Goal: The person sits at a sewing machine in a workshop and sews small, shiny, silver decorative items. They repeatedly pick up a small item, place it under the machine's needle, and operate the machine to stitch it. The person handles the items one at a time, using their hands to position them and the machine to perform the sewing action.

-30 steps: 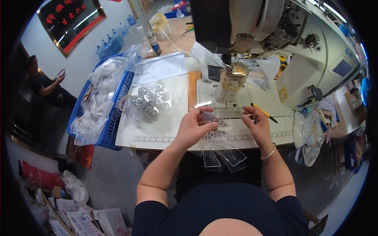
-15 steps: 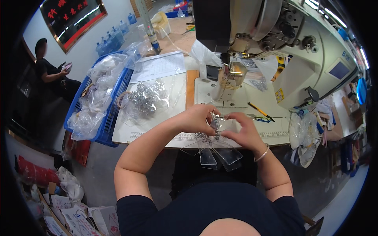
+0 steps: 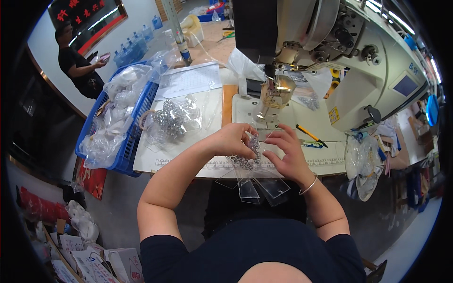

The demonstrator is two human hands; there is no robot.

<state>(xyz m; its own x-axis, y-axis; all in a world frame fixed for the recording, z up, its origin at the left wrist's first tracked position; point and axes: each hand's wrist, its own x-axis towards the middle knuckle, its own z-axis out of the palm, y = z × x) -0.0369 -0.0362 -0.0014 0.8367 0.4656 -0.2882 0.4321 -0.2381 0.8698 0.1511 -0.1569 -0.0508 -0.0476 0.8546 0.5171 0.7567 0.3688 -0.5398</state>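
At the front edge of the sewing machine table, my left hand (image 3: 236,140) pinches a clear plastic piece with silvery, sparkling trim (image 3: 255,147). Close by on the right, my right hand (image 3: 285,154) has its fingers and thumb spread apart. Its fingertips are near a thin transparent edge, and whether they touch it I cannot tell. Several clear plastic flaps (image 3: 273,187) fan out below my hands, over the table edge. Just beyond both hands stands the needle area of the sewing machine (image 3: 276,94).
On the table's left lies a heap of silvery trim in clear plastic (image 3: 171,118), with a paper sheet (image 3: 188,80) behind it. A blue basket (image 3: 123,151) of plastic bags stands further left. A yellow pen (image 3: 311,135) lies right. A person (image 3: 78,66) stands at far left.
My right hand has opened, its fingers spreading away from the thumb. The silvery trim has turned slightly in my left hand. The person at far left has moved right and nearer the basket.
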